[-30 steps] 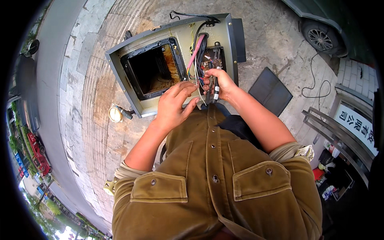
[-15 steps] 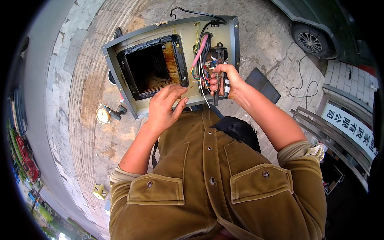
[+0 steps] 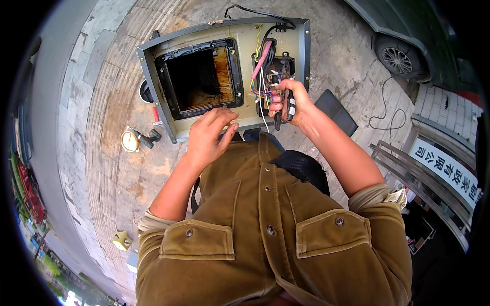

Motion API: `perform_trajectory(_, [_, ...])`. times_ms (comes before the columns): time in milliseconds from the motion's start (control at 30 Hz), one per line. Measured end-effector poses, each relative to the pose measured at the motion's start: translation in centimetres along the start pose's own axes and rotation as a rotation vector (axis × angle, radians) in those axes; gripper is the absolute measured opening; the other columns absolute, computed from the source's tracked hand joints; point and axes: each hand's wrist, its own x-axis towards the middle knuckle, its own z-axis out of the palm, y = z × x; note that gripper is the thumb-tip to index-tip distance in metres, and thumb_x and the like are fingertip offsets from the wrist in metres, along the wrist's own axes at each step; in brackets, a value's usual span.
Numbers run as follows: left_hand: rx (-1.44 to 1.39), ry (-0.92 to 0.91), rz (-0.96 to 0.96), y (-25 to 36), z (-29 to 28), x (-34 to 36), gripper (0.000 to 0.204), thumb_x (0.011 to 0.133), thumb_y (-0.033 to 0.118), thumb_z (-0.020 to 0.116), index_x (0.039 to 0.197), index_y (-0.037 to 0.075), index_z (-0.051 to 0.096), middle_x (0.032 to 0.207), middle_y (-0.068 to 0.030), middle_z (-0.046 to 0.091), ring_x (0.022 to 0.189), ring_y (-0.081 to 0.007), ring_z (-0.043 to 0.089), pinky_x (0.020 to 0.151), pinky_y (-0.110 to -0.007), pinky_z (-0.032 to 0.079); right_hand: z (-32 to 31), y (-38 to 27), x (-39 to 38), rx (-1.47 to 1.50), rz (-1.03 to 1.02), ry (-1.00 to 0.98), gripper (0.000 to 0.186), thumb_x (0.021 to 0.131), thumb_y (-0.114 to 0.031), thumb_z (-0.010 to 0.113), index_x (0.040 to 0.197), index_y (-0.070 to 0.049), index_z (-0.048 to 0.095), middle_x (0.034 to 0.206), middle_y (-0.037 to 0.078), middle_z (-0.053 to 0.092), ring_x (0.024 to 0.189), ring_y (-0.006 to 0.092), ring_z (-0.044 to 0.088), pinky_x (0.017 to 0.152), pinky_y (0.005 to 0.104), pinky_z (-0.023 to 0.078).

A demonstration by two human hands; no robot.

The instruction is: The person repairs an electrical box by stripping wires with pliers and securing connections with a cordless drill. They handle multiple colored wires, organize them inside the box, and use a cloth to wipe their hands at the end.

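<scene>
In front of me is a grey metal appliance housing (image 3: 306,56) with a square, grease-stained opening (image 3: 199,76). On the right side of it, a dark electrical box (image 3: 288,66) holds circuit parts and coloured wires (image 3: 259,92). My right hand (image 3: 298,102) is closed around a pair of pliers (image 3: 291,106) with dark, white-banded handles; the jaws are up among the wires, and what they touch cannot be made out. A loose white wire (image 3: 263,109) hangs beside my right fingers. My left hand (image 3: 209,133) holds nothing, its fingers apart at the housing's near edge, below the opening.
Left of the housing, a power drill (image 3: 147,138) lies beside a round pale container (image 3: 129,142), near a red-handled tool (image 3: 155,116). A dark flat panel (image 3: 337,112) lies on the paving to the right. Beyond it are a black cable (image 3: 390,122) and a parked car (image 3: 403,51).
The housing sits slightly further right and higher in the picture, and more of the red-handled tool shows. My right hand, still around the pliers, has shifted slightly; my left hand is nearly unchanged.
</scene>
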Motion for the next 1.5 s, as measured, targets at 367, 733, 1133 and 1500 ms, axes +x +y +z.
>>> perform_trajectory(367, [-0.039,0.07,-0.125,2.0,0.8,-2.5,0.026,0.079,0.006,0.072,0.103,0.002,0.063,0.097,-0.0114,0.065,0.075,-0.0203,0.064,0.068,-0.032,0.051,-3.6,1.9,-6.0,-0.246,-0.234,-0.285,0.044,0.084,-0.03,0.057,0.117,0.0,0.051,0.099,0.013,0.059,0.099,0.0296,0.058,0.093,0.0416,0.043])
perform_trajectory(733, [-0.293,0.166,-0.433,7.1,3.4,-9.8,0.127,0.064,0.061,0.077,0.147,-0.006,0.009,0.15,-0.028,0.02,0.139,-0.0427,0.022,0.113,-0.043,0.026,6.7,11.1,-5.6,-0.838,-0.612,-0.608,0.089,0.076,-0.032,0.076,0.142,0.004,0.028,0.142,0.017,0.039,0.131,0.0239,0.039,0.11,0.0377,0.029])
perform_trajectory(1133, [-0.622,0.693,-0.696,-4.0,0.4,-27.2,0.091,0.074,0.032,0.079,0.143,-0.001,0.03,0.132,-0.0184,0.039,0.123,-0.0301,0.043,0.101,-0.04,0.038,14.3,22.1,-1.5,-1.388,-1.193,-0.427,0.081,0.081,-0.03,0.069,0.142,0.007,0.03,0.145,0.022,0.037,0.136,0.0341,0.034,0.113,0.042,0.024])
perform_trajectory(1500, [-0.939,0.545,-1.676,-30.2,1.0,-51.3,0.094,0.073,0.065,0.063,0.139,0.002,0.04,0.142,-0.0212,0.038,0.126,-0.0379,0.04,0.09,-0.06,0.034,15.7,24.8,12.0,-1.956,-1.637,0.383,0.076,0.083,-0.036,0.062,0.134,0.013,0.034,0.143,0.028,0.035,0.133,0.0432,0.034,0.111,0.0466,0.027])
